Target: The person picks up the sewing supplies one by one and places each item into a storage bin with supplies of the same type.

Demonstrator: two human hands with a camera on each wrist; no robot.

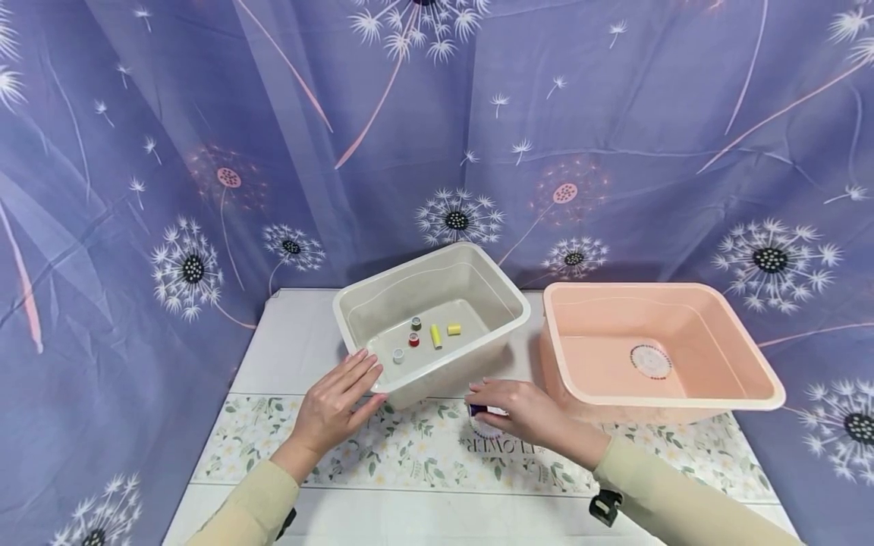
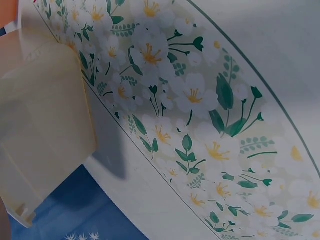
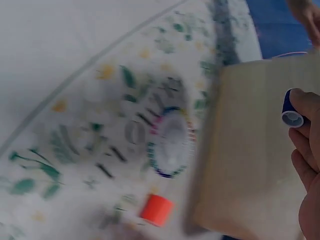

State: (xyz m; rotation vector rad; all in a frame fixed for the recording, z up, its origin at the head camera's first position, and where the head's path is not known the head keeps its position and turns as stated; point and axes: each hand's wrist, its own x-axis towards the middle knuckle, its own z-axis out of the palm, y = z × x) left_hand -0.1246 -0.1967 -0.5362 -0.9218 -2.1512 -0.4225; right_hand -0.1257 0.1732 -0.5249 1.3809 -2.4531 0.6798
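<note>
My right hand (image 1: 519, 413) pinches a dark blue thread spool (image 3: 291, 112) between thumb and fingers, in front of the grey-beige tub (image 1: 447, 373). Below that hand a round pin wheel (image 3: 172, 142), ringed with coloured heads, lies on the table. Near it lies an orange-red spool (image 3: 156, 210), seen only in the right wrist view. My left hand (image 1: 337, 402) rests its extended fingers on the tub's near left corner, thumb against the outside. Inside the tub are a dark green spool (image 1: 416, 324), a red spool (image 1: 413, 340), a white spool (image 1: 399, 356) and two yellow spools (image 1: 435, 336).
To the right stands a pink tub (image 1: 676, 403) with another pin wheel (image 1: 651, 360) on its bottom. A flowered strip (image 1: 403, 447) runs across the white table. Behind both tubs hangs a blue-purple dandelion curtain (image 1: 382, 197).
</note>
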